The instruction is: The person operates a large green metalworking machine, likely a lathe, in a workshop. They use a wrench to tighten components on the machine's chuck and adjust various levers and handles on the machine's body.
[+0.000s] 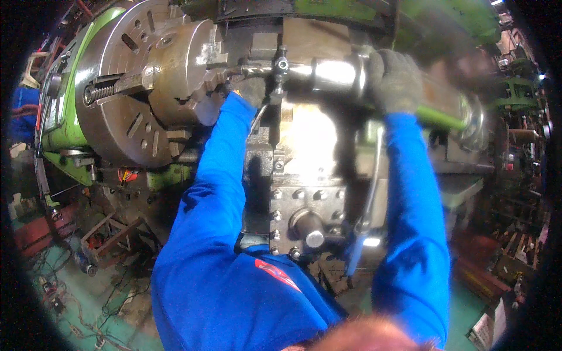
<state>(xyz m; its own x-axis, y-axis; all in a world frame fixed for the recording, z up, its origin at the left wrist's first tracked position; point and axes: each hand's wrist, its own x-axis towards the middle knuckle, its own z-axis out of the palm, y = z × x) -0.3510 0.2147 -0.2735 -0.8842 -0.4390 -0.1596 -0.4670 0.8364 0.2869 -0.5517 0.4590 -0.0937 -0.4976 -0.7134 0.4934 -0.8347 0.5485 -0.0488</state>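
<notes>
Lying at the right end of the shiny cylinder (335, 72), my right hand (398, 81) hides its fingertips; my left hand (252, 92) is dim below the fluted bit (256, 69), near the chuck (170, 73). I cannot tell whether either grips. Glare whitens the plate (313, 137) between my sleeves (414, 181).

A bright silver, smooth metal cylinder (335, 73) lies level, its length running left to right, with a raised rim near its right end; glare whitens its middle, and the part beyond the rim is hidden. To its left, a slim, spiral-fluted steel drill bit (256, 69) extends horizontally, roughly in line with it and partly covered midway. The bit's left end points at a thick, round, brown-grey metal chuck (175, 70), whose stepped face is turned right; whether the tip enters it cannot be told.
</notes>
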